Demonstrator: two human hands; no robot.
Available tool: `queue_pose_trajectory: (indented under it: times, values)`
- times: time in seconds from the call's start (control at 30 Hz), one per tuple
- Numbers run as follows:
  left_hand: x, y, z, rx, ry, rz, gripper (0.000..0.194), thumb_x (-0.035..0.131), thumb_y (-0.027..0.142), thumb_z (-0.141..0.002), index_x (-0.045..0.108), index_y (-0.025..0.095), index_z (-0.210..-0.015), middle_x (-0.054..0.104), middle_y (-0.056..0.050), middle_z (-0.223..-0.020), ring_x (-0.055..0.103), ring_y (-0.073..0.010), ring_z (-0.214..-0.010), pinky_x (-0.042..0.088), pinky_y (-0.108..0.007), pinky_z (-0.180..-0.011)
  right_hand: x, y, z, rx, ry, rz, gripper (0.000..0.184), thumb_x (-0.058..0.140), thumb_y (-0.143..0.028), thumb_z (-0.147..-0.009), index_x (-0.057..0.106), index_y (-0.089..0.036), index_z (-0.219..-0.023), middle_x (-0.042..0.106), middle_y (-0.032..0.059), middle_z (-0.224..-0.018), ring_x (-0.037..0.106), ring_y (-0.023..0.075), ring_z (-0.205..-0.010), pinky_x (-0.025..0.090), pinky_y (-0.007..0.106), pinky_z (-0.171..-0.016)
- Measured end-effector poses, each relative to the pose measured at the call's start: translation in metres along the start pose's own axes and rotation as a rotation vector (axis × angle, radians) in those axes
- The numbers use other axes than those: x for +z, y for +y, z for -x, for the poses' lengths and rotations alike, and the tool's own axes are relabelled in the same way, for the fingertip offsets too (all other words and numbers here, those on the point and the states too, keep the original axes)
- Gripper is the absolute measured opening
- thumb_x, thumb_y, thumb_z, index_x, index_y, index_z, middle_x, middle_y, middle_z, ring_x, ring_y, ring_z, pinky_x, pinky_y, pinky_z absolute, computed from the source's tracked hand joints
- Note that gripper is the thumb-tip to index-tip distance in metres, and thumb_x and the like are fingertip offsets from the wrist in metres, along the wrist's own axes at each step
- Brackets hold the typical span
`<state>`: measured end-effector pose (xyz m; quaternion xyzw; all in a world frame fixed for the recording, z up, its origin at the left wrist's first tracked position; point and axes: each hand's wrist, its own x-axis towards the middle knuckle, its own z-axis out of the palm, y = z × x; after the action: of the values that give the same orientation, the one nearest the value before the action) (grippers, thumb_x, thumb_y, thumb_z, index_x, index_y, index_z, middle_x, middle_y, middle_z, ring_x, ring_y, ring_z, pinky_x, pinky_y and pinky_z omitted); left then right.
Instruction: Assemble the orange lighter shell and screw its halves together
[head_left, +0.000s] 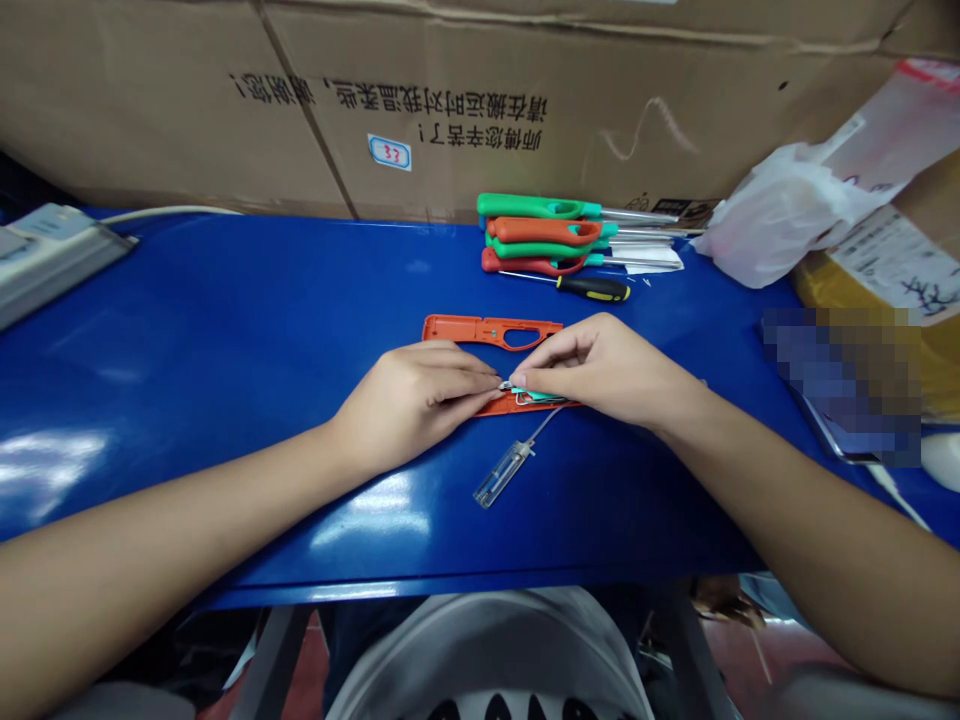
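Observation:
My left hand (pixel 416 400) lies closed over the left end of an orange lighter casing half (pixel 493 407), its fingertips pressed together there. From the right, my right hand (pixel 600 370) pinches a small silvery part (pixel 506 385) just above that casing, touching my left fingertips. Inside the casing sit a teal piece (pixel 541 395) and a thin bent wire; my right hand covers the rest. Below hangs a clear lighter fuel tank (pixel 501 475) on a thin tube, resting on the table. Behind my hands lies the other orange casing half (pixel 472 329), with its inner side up.
Several green, orange and red long-nosed lighters (pixel 547 232) are piled at the back, beside a black-and-yellow screwdriver (pixel 592 288). A large cardboard box (pixel 435 60) walls off the blue table (pixel 187 360). A plastic bag (pixel 780 215) and a blurred-out device (pixel 840 385) are at right.

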<state>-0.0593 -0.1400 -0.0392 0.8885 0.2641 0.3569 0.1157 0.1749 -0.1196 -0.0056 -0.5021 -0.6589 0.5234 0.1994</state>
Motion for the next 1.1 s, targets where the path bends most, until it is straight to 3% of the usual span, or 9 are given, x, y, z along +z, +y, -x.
queue_pose_trajectory:
  times: [0.17,0.4,0.73,0.93,1.1]
  values:
    - [0.0005,0.0003,-0.0006,-0.016,0.012,-0.029,0.026,0.079,0.028,-0.090,0.076,0.011,-0.111,0.080,-0.008,-0.095,0.076,-0.0173,-0.084,0.059,-0.028,-0.082,-0.0008,0.0001,-0.0002,0.011,0.001,-0.025,0.016,0.083,-0.032,-0.071,0.085,-0.021,-0.081,0.082,0.0049,-0.080,0.072,0.0195,-0.075,0.056,0.029,-0.069]
    - [-0.0004,-0.0020,-0.0007,0.010,-0.028,0.009,0.013,0.073,0.020,-0.094,0.078,0.014,-0.104,0.080,-0.008,-0.096,0.075,-0.0172,-0.087,0.058,-0.028,-0.083,-0.0018,-0.0016,-0.0002,0.018,0.019,0.004,0.010,0.081,-0.029,-0.073,0.085,-0.021,-0.078,0.081,0.0040,-0.077,0.072,0.0186,-0.073,0.055,0.029,-0.067]
    - [-0.0010,0.0010,-0.0018,0.032,-0.070,-0.012,0.017,0.069,0.025,-0.097,0.079,0.014,-0.106,0.079,-0.008,-0.099,0.074,-0.0170,-0.090,0.058,-0.029,-0.084,-0.0030,-0.0021,0.0003,0.034,0.001,0.032,0.009,0.079,-0.028,-0.075,0.083,-0.020,-0.075,0.080,0.0038,-0.076,0.069,0.0160,-0.070,0.053,0.027,-0.065]
    - [-0.0044,-0.0012,-0.0003,0.091,-0.160,-0.133,0.024,0.065,0.029,-0.100,0.075,0.016,-0.117,0.078,-0.009,-0.109,0.072,-0.0221,-0.099,0.059,-0.037,-0.089,-0.0015,-0.0004,0.0004,0.018,0.065,0.036,0.029,0.092,-0.036,-0.063,0.072,-0.018,-0.075,0.071,0.0012,-0.067,0.064,0.0139,-0.062,0.051,0.025,-0.057]
    - [-0.0063,-0.0045,0.0009,0.103,-0.185,-0.138,0.024,0.062,0.030,-0.101,0.075,0.018,-0.118,0.077,-0.009,-0.109,0.072,-0.0212,-0.101,0.058,-0.036,-0.091,-0.0006,-0.0031,0.0038,-0.032,0.135,0.208,0.037,0.089,-0.050,-0.066,0.071,-0.018,-0.070,0.065,0.0007,-0.059,0.056,0.0125,-0.053,0.041,0.027,-0.050]
